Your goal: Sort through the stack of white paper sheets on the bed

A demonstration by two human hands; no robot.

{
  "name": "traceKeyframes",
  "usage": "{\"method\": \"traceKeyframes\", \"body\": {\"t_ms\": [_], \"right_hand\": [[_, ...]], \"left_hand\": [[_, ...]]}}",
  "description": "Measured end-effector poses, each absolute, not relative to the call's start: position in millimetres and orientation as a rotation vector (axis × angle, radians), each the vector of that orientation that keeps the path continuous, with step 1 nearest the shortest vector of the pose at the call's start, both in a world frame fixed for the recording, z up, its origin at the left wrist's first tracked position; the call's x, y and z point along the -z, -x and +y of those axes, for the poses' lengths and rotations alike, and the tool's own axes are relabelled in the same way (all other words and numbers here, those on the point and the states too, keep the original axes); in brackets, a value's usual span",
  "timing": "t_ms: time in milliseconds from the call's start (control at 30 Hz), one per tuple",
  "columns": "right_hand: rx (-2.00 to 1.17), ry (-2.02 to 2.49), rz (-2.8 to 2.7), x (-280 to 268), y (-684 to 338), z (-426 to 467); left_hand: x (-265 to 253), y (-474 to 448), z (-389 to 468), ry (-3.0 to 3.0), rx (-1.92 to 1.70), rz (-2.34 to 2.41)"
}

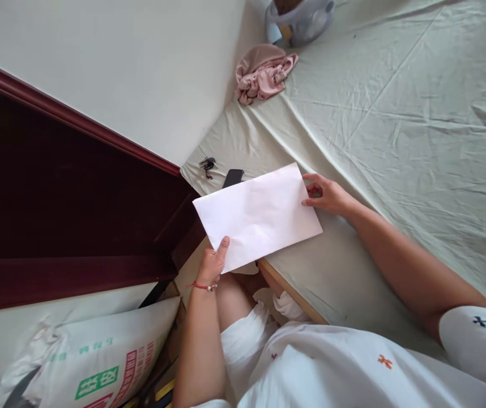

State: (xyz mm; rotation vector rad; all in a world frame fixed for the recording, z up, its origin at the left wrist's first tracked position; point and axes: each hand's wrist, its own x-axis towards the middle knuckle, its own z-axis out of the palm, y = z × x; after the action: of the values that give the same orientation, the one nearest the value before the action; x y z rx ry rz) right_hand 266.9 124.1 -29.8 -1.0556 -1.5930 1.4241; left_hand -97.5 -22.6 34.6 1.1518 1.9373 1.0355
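A white sheet of paper (264, 212), with what looks like a folded edge, is held up over the edge of the cloth-covered surface. My left hand (214, 262) grips its lower left corner, thumb on top and fingers hidden beneath; a red beaded bracelet (204, 287) circles that wrist. At the paper's right edge is my right hand (325, 194), its thumb and fingers curved around the border, with the thumb touching the face of the sheet. Part of a black phone (233, 178) shows behind the top edge of the paper.
Keys (208, 165) lie near the cloth's (396, 141) left corner. Farther back are a crumpled pink cloth (264, 73) and a clear plastic container (305, 25). A dark red wooden panel (68, 187) stands at left, above a printed white sack (111, 351).
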Motion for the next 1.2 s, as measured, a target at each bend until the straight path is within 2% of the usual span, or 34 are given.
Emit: {"method": "traceKeyframes", "body": {"t_ms": [167,267,467,633,933,1200], "right_hand": [[-1.012,1.067,-1.793,34,-261,123],[-0.918,0.960,-1.938,30,-257,116],[-1.173,0.835,-1.881,18,-256,107],[-1.317,0.925,-1.828,7,-262,106],[-1.309,1.240,-2.011,7,-263,115],[-1.329,1.427,-1.980,3,-264,116]], "left_hand": [[-87,105,-16,-1.195,-0.737,1.879],[-113,93,-3,-1.240,-0.478,1.847],[-139,64,39,-1.187,-0.292,1.663],[-122,50,71,-1.260,-0.165,1.507],[-36,57,57,-0.993,-0.508,1.515],[-1,56,40,-0.755,-0.999,1.788]]}}
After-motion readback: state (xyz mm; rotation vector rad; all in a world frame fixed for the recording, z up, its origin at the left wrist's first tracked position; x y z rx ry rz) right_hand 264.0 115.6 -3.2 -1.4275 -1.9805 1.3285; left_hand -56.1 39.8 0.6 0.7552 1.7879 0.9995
